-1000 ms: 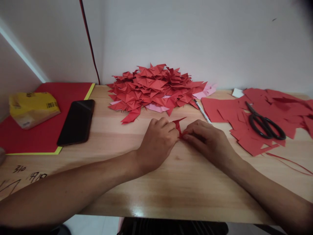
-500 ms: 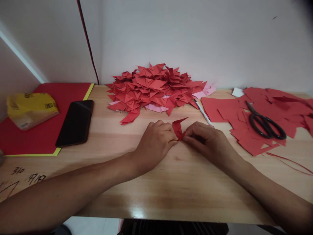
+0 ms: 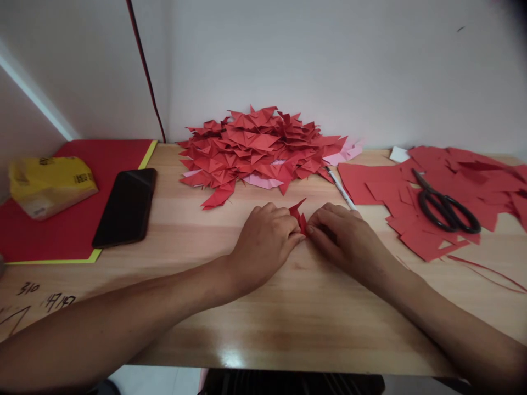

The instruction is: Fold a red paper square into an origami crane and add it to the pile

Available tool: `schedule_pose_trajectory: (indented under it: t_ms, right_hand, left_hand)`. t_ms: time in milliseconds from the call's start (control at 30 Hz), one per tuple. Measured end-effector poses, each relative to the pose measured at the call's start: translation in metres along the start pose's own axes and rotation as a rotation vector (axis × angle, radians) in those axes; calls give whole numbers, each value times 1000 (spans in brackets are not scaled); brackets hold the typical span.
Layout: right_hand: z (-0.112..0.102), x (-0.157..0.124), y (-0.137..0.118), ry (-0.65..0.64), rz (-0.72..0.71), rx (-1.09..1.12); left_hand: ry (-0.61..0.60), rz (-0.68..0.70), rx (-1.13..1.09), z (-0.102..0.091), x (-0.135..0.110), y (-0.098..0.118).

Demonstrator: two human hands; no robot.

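Between my hands is a small folded red paper piece, with one pointed flap sticking up. My left hand is closed on its left side, thumb and fingers pinching it low down. The fingertips of my right hand are pinched together at its right edge. My fingers hide much of the paper. Beyond my hands, against the wall, lies a heap of folded red paper pieces with a few pink ones among them.
Flat red paper pieces spread over the right side, with black-handled scissors on top. A white pen lies beside them. At left are a black phone, a yellow packet and large red sheets. Handwriting marks the wooden table.
The paper's upright flap has shifted left and looks narrower, with a second small point showing. My left hand's fingers have closed further over it, and both hands stay nearly in place.
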State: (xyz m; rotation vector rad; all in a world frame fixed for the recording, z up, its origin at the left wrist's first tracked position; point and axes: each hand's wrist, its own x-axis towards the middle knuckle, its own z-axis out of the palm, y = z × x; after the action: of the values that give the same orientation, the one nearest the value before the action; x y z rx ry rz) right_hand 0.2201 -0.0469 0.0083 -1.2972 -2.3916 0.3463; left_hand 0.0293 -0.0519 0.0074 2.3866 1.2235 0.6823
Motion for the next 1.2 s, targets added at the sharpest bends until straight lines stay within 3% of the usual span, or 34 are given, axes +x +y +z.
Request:
schedule_pose_trajectory:
  t_ms: [267, 467, 567, 1200]
  right_hand:
    - [-2, 1, 0, -39, 35, -68]
    - [-2, 0, 2, -45, 31, -96]
    - [-2, 0, 3, -61, 38, -130]
    - [-2, 1, -2, -59, 32, -239]
  left_hand:
    - [18, 42, 122, 0, -2, 1]
    - [97, 261, 349, 1, -10, 3]
    - [82, 332, 435, 0, -13, 4]
    - [80, 417, 685, 5, -25, 21]
